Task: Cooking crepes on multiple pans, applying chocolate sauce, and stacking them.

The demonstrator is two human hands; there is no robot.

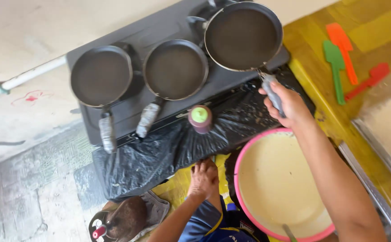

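Observation:
My right hand grips the grey handle of a dark frying pan, which is lifted over the right end of a grey stove. Two more dark pans, a middle pan and a left pan, rest on the stove with wrapped handles pointing toward me. My left hand rests on the yellow counter edge below the black plastic sheet, holding nothing. A pink-rimmed bowl of pale batter sits under my right forearm.
A small bottle with a green cap stands on the black plastic. Orange, green and red spatulas lie on the yellow surface at right. A dark round container sits at bottom left above a tiled floor.

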